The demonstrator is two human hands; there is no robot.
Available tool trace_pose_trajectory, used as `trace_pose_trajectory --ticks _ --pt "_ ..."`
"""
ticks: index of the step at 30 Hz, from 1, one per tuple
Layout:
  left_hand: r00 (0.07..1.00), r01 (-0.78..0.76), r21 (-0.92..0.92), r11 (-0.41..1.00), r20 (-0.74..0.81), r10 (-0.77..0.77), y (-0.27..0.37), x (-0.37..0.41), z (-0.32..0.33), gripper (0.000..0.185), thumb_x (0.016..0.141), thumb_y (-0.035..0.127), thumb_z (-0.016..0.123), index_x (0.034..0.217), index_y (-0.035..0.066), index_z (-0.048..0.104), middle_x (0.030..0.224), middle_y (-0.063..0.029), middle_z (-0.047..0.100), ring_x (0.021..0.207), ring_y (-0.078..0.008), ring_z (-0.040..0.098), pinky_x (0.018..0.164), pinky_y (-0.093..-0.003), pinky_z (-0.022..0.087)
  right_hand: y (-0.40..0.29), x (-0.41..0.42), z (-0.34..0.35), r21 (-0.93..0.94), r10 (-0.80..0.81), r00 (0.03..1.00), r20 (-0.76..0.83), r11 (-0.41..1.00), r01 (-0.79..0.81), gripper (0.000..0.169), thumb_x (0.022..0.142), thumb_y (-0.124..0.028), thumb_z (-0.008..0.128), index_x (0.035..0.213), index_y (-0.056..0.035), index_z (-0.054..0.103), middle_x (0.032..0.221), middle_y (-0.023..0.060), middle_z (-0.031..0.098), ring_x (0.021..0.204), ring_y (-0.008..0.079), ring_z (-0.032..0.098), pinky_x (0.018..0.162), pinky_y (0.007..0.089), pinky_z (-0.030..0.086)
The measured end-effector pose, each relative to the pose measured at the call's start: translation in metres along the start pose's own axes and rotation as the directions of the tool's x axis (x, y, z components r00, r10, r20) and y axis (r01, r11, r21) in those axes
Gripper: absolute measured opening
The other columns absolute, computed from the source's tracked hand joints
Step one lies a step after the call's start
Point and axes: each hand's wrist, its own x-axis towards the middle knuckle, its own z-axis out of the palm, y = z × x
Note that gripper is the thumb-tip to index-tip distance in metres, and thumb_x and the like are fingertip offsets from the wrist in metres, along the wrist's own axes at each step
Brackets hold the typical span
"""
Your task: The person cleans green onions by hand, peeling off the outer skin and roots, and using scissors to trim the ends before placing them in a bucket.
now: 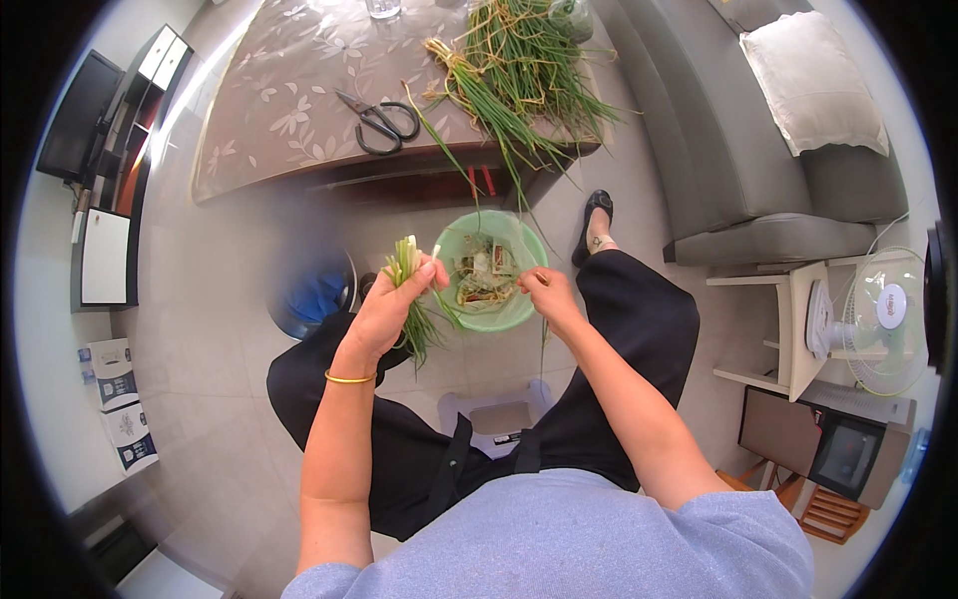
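My left hand (397, 299) grips a small bunch of spring onions (423, 333), pale stem ends upward and green leaves hanging below. One white stem end (436, 253) sticks out apart, by the thumb and fingertips. At the right rim of a green plastic bin (533, 238), my right hand (550, 296) is pinched on a thin leaf strand (543, 348) that dangles beneath it; its upper part is hidden by the fingers. Inside the bin, which has a clear liner, lie plant scraps and wrappers (486, 273).
More spring onions (516, 67) lie heaped on the cloth-covered table (262, 97), some leaves drooping over its edge. Black-handled scissors (380, 123) rest nearby. A basin with something blue (318, 296) stands left. On the right are a grey sofa (711, 127) and a fan (887, 318).
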Motion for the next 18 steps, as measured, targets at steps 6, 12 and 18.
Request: trace_pose_trajectory --ticks 6,12,18 --pt "0.989 0.121 -0.300 0.946 -0.047 -0.141 -0.016 0.001 0.008 0.022 0.101 0.024 0.053 0.099 0.004 0.060 0.076 -0.0013 0.056 0.069 -0.0120 0.054 0.072 -0.0307 0.048 -0.054 -0.048 -0.007 0.273 -0.074 0.979 0.192 0.962 0.019 0.018 0.093 -0.017 0.061 0.090 -0.0008 0.068 0.081 0.0000 0.067 0.071 0.0072 0.057 0.065 0.0227 0.044" --pt "0.977 0.192 -0.400 0.896 -0.007 -0.212 -0.023 0.007 0.033 0.026 0.100 0.023 0.056 0.114 0.001 0.061 0.070 0.0042 0.041 0.063 -0.0073 0.042 0.062 -0.0261 0.041 -0.070 -0.061 0.014 0.183 -0.267 0.953 0.143 0.954 0.239 0.017 0.092 -0.017 0.064 0.090 -0.0004 0.068 0.079 -0.0009 0.066 0.072 0.0049 0.056 0.066 0.0213 0.046" --pt "0.986 0.148 -0.390 0.909 -0.014 -0.166 -0.028 0.008 0.035 0.023 0.101 0.021 0.054 0.105 0.000 0.063 0.069 0.0039 0.042 0.062 -0.0072 0.041 0.060 -0.0249 0.038 -0.071 -0.061 0.023 0.153 -0.243 0.956 0.165 0.964 0.218 0.018 0.092 -0.018 0.063 0.088 -0.0006 0.067 0.076 -0.0027 0.063 0.070 0.0035 0.054 0.062 0.0216 0.043"
